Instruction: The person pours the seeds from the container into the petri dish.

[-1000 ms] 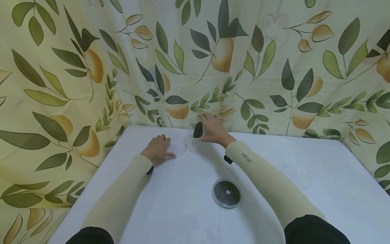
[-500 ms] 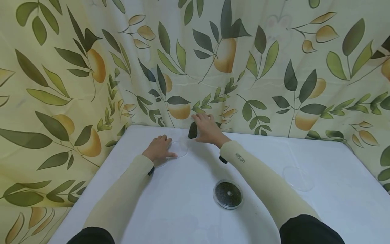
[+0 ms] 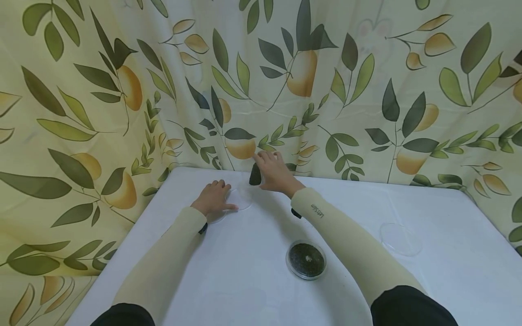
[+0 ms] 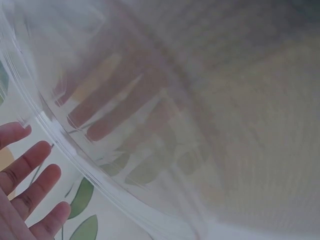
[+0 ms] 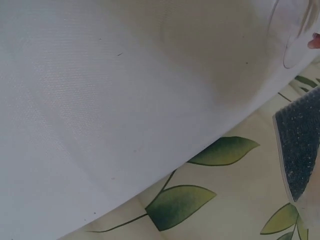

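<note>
My right hand (image 3: 277, 173) grips a clear container of dark granules (image 3: 255, 175) by its side, above the back edge of the table. In the right wrist view that container (image 5: 296, 145) shows partly at the right edge. My left hand (image 3: 212, 197) rests at the left rim of a clear round dish (image 3: 239, 199), thumb and fingers spread to either side. Another clear rim shows under the left wrist. In the left wrist view clear plastic (image 4: 125, 150) fills much of the frame, with the fingers (image 4: 36, 186) extended beside it.
A round clear dish of dark granules (image 3: 306, 259), with a pale spot in its middle, stands at the table's front centre. A flat clear disc (image 3: 401, 239) lies right of the right arm. A leaf-and-fruit patterned curtain (image 3: 346, 113) hangs behind the white table (image 3: 244, 280).
My right hand has moved left with the container of dark granules, closer to the clear dish. My left hand stays at the same dish.
</note>
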The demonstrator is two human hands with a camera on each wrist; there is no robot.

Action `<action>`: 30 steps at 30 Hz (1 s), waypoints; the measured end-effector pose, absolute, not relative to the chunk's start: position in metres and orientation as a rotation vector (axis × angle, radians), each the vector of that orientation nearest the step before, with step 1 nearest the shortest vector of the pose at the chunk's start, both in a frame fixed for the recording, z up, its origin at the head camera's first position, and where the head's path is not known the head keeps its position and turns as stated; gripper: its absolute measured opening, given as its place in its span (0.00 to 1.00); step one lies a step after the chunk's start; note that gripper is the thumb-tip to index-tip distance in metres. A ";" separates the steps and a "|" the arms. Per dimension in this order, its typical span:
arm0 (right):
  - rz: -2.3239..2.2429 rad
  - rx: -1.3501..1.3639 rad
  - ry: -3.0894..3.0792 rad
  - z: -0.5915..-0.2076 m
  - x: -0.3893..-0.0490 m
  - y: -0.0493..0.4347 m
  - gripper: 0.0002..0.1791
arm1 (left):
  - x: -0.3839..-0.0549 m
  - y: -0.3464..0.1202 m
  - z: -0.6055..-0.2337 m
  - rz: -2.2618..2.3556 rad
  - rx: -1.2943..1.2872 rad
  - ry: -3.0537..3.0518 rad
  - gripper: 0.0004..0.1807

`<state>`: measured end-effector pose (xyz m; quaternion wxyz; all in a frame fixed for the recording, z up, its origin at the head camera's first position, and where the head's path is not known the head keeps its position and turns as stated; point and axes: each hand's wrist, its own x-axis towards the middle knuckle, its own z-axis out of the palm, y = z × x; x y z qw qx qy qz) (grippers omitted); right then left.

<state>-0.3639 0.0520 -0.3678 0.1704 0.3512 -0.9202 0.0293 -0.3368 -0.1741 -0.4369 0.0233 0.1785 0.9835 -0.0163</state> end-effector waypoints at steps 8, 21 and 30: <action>0.062 1.019 -2.596 -0.367 -0.364 0.048 0.48 | -0.335 -0.174 -0.435 -0.034 0.561 3.035 0.46; -0.092 1.079 -2.496 -0.369 -0.365 0.045 0.46 | -0.336 -0.174 -0.437 -0.027 0.563 3.032 0.46; -0.118 1.087 -2.425 -0.370 -0.366 0.043 0.42 | -0.338 -0.175 -0.440 -0.026 0.581 3.049 0.46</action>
